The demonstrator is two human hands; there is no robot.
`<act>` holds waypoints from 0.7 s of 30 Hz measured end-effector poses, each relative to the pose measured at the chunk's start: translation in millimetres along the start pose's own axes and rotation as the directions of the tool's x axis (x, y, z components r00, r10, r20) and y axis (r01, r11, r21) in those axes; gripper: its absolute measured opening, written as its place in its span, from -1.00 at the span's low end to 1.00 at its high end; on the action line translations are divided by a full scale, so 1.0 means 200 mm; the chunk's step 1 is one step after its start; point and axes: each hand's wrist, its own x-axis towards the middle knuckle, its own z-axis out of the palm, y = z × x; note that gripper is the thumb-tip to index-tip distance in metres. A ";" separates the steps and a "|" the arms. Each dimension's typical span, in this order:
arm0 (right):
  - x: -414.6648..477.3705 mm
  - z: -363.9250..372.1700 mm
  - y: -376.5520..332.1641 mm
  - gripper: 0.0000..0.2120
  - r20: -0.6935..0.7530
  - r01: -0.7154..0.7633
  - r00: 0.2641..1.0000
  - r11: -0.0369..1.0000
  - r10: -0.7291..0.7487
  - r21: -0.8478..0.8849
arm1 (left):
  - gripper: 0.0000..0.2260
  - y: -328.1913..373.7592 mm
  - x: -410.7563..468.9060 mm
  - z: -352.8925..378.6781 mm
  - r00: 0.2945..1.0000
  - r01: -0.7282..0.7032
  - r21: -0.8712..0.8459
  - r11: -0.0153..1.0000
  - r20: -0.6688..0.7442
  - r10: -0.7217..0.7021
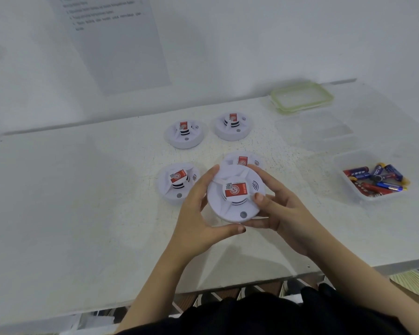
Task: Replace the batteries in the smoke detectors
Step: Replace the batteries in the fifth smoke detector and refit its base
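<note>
A round white smoke detector (235, 201) with a red label is held above the table, face up, between both hands. My left hand (201, 213) grips its left rim, thumb under the near edge. My right hand (278, 209) grips the right rim, thumb on top beside the label. Several more white detectors lie on the table: one to the left (177, 183), one partly hidden behind the held one (242, 159), two farther back (185, 134) (234, 125). A clear tub (348, 189) at the right holds several red and blue batteries (375, 178).
A white table (82, 201) stands against a white wall with a printed sheet (116, 42) taped on it. Green-rimmed lids (301, 97) lie at the back right. An empty clear tub (324, 131) sits behind the battery tub. The table's near edge is close to my body.
</note>
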 end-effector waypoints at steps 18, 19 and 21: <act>-0.03 0.00 0.13 -0.36 0.077 -0.072 0.995 0.993 0.064 0.094 | -0.15 -0.07 -0.12 0.03 0.995 0.079 -0.059 0.995 -0.058 -0.082; -0.03 0.00 0.13 -0.30 0.085 -0.076 0.994 0.992 0.067 0.100 | -0.15 -0.07 -0.12 0.03 0.995 0.079 -0.056 0.995 -0.060 -0.082; -0.03 0.00 0.14 -0.26 0.090 -0.078 0.994 0.990 0.068 0.115 | -0.15 -0.07 -0.12 0.03 0.995 0.081 -0.052 0.995 -0.058 -0.084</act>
